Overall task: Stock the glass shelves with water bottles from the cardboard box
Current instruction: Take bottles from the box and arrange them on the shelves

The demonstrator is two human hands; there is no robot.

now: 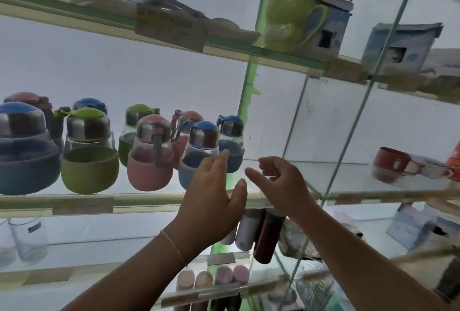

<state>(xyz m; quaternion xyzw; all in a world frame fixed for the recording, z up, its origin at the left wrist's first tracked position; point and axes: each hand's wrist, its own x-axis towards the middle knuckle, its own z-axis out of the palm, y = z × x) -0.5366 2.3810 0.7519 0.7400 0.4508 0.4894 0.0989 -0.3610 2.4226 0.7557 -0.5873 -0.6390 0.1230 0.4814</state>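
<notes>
The glass shelves (174, 200) fill the view in four visible tiers, a glass partition splitting each into a left and a right bay. On the second tier's left bay stand nine water bottles (149, 154), all round-bellied with steel collars and coloured caps: four blue, three pink, two green. They sit in two loose rows, five in front and four behind. The rightmost front one is a blue bottle (199, 154), and just behind it to the right is another blue one (231, 141).

The left hand (211, 196) is raised before the shelf edge, fingers straight and slightly spread, holding nothing; its fingertips (224, 155) lie against or just in front of the blue bottle's sleeve, and contact cannot be told. A thin bracelet (174, 243) circles that wrist. The right hand (278, 181) hovers beside it, near the partition, fingers loosely curled and empty.

On the top tier stands one green frog-shaped jug (291, 14), with two pale blue boxes (398, 47) to its right. The second tier's right bay holds one red cup (390, 164) lying on its side next to a white cup. Below, behind the hands, hang three slim flasks (266, 233), two pale and one dark red. No cardboard box is in view
</notes>
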